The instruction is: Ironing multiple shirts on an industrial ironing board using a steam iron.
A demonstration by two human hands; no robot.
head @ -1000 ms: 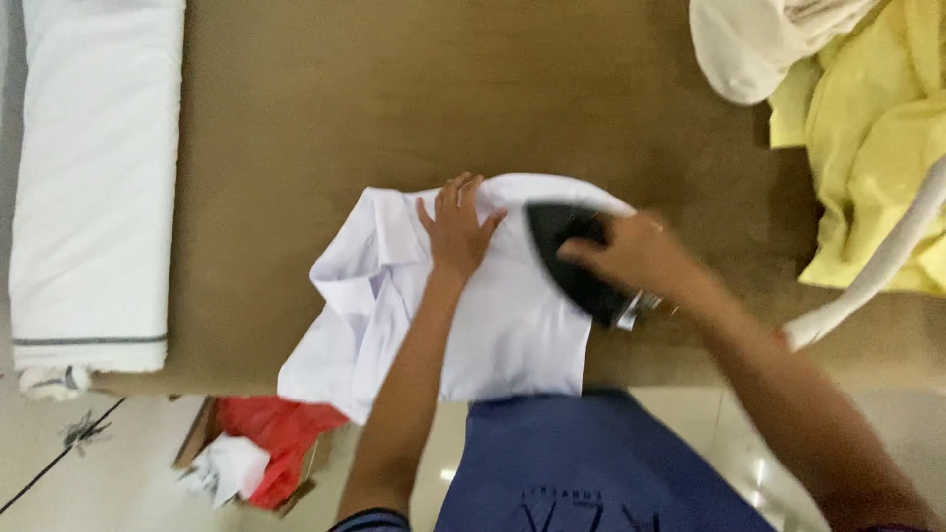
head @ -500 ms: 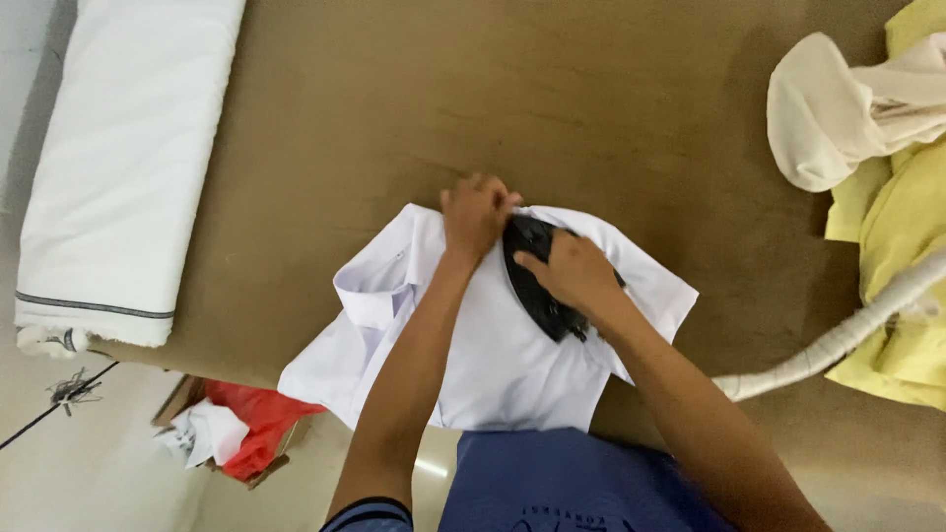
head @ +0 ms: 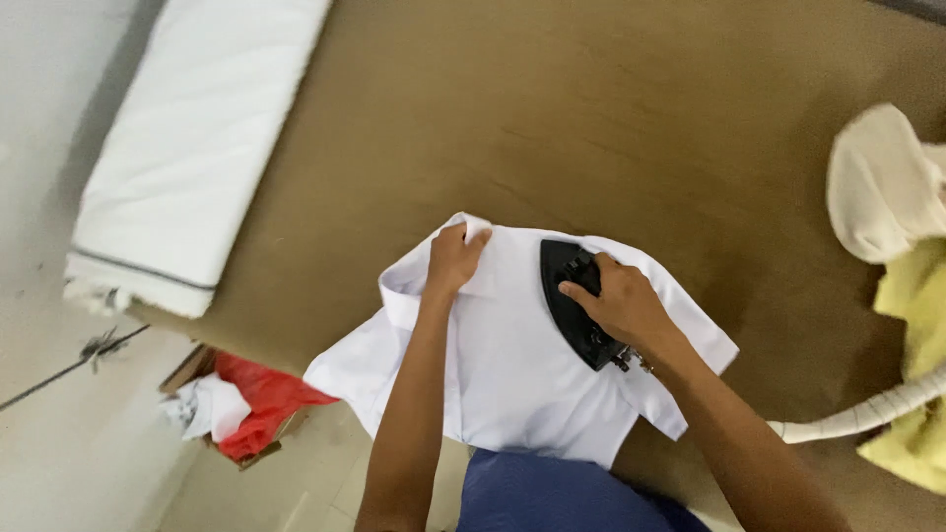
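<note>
Iron [head: 574, 313]: moved from shirt's [head: 512, 379] right side toward collar.
Right hand [head: 619, 303]: grasping iron handle.
Left hand [head: 453, 261]: shifted up, pinching collar, holding shirt flat.

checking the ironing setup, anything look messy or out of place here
Mostly tidy. The white shirt hangs off the near edge of the brown table while the right hand grips the black iron and the left hand pins the collar. Below, a box on the floor holds crumpled red and white cloth.

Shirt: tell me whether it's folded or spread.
Spread: the shirt lies flat on the table, left hand pinning its collar.
</note>
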